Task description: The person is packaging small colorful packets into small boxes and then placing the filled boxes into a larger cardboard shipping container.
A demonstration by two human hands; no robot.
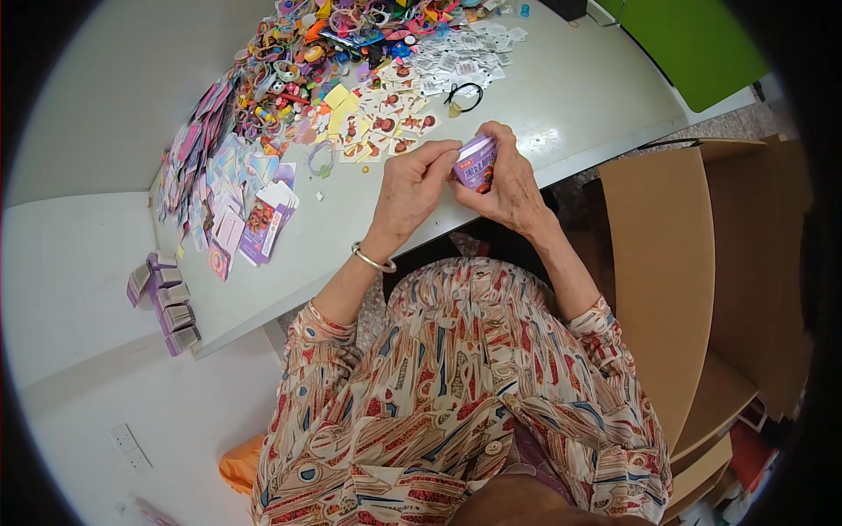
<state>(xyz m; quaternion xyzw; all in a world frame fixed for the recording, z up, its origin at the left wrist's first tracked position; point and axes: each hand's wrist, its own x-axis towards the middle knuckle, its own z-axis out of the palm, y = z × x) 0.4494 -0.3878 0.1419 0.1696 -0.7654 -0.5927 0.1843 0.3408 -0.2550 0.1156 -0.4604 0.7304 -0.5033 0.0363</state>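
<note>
I hold a small purple carton [476, 165] between both hands, above the near edge of the white table [579, 96]. My right hand [509, 180] wraps around the carton from the right and behind, fingers closed on it. My left hand [410, 186] pinches the carton's top left corner between thumb and forefinger; a silver bangle [373, 260] sits on that wrist.

Just beyond the carton lie rows of small picture cards [386, 123], and just past them, to the right, a black hair loop [463, 95]. Farther off from the carton, at the table's far side, is a heap of colourful hair ties and trinkets [324, 44] and a scatter of white paper tags [465, 57]. Left of the carton, flat purple carton blanks [263, 219] spread along the table. Well left of the carton, beyond the table's left edge, a row of finished purple cartons [167, 302] stands on a lower white surface. Right of the carton, beyond the table edge, stands an open cardboard box [667, 263]. Nothing lies between my hands and the carton.
</note>
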